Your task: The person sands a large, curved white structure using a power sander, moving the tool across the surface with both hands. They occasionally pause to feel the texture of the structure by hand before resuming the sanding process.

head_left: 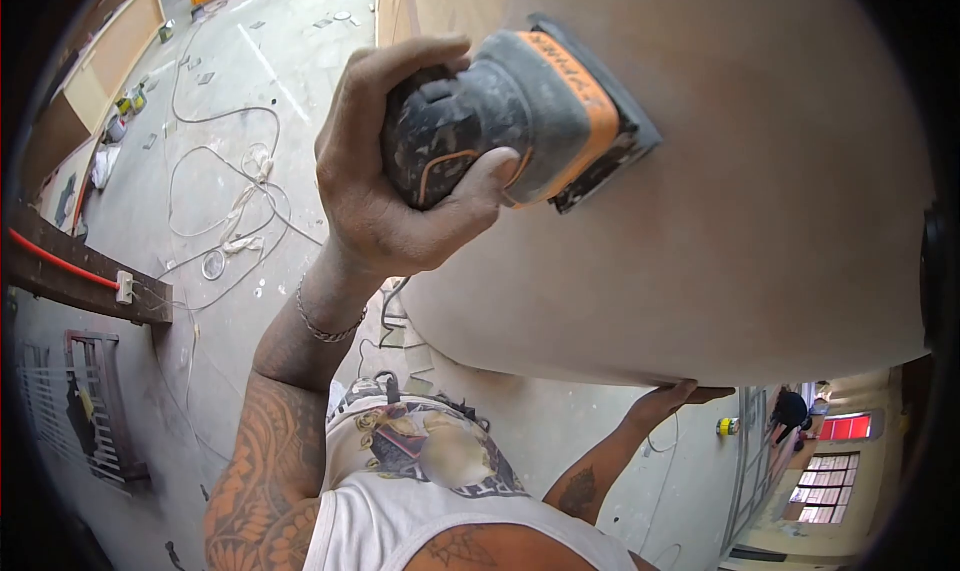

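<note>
Sander (pixel 520 121), dusty black with an orange band, sits with its flat pad pressed against the broad tan panel (pixel 760 231) that fills the right half of the view. One of the hands (pixel 395 176) is wrapped around the sander's rounded back, fingers curled over the top and the thumb clamped along its lower side, so the grip is firmly closed on the tool. Because the view looks back down at the person's own body, I cannot tell for certain which arm this is; it appears to be the right, and it carries a thin chain bracelet (pixel 325 321) at the wrist and dense tattoos along the forearm. The other hand (pixel 675 399) reaches to the lower edge of the panel, fingers laid flat along that edge and touching it; whether they curl around it is hidden. Below, the person's white sleeveless shirt (pixel 430 491) with a printed picture shows. Well apart on the concrete floor (pixel 215 171) lie looping cables (pixel 225 186) and scattered scraps. A dark wooden beam (pixel 85 276) with a red line along it crosses the left side, and another person (pixel 790 411) in dark clothes stands far off near a red-framed window (pixel 845 428).
</note>
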